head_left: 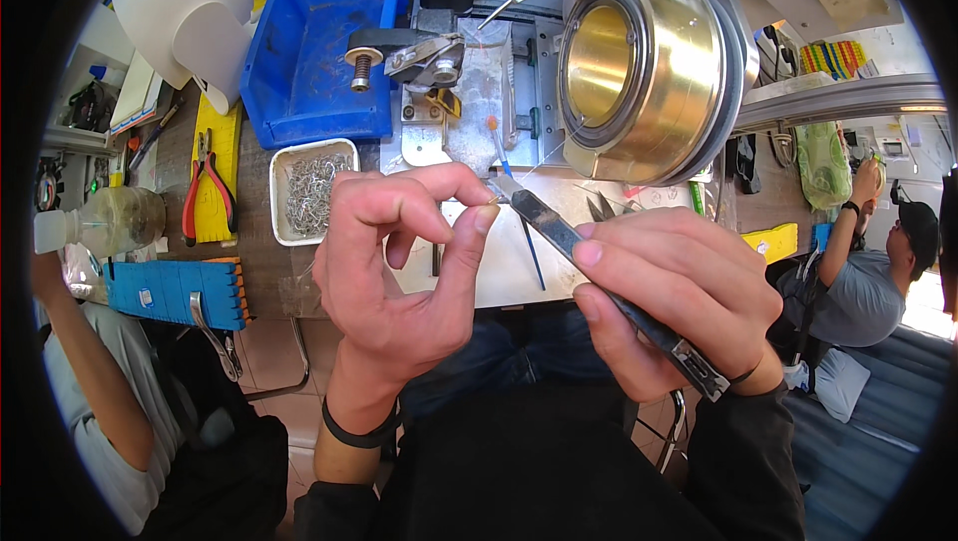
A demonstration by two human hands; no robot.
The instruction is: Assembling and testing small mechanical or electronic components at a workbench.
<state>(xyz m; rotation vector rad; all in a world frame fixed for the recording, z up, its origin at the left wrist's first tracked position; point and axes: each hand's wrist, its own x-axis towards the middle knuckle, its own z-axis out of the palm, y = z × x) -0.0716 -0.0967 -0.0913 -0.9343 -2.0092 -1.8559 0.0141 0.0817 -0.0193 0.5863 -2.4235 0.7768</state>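
Note:
My left hand [404, 262] is closed in a pinch, thumb against forefinger, on something tiny and thin that is too small to name. In my right hand [679, 286] lies a black utility knife [544, 222], slanting up to the left. The tip of its blade [506, 186] is right at my left fingertips; whether it touches the tiny piece, I cannot tell. Just beyond the fingertips stands a metal fixture [454, 92] with a clamp arm [424, 57]. A white tray [282, 227] of small metal pieces [317, 192] sits beside my left hand.
A large brass-coloured drum [654, 72] stands at the far right of the bench, a blue bin [319, 122] at the far left. Red-handled pliers [209, 187] lie on a yellow strip. Another person [858, 286] sits at right; someone's arm [95, 361] shows at left.

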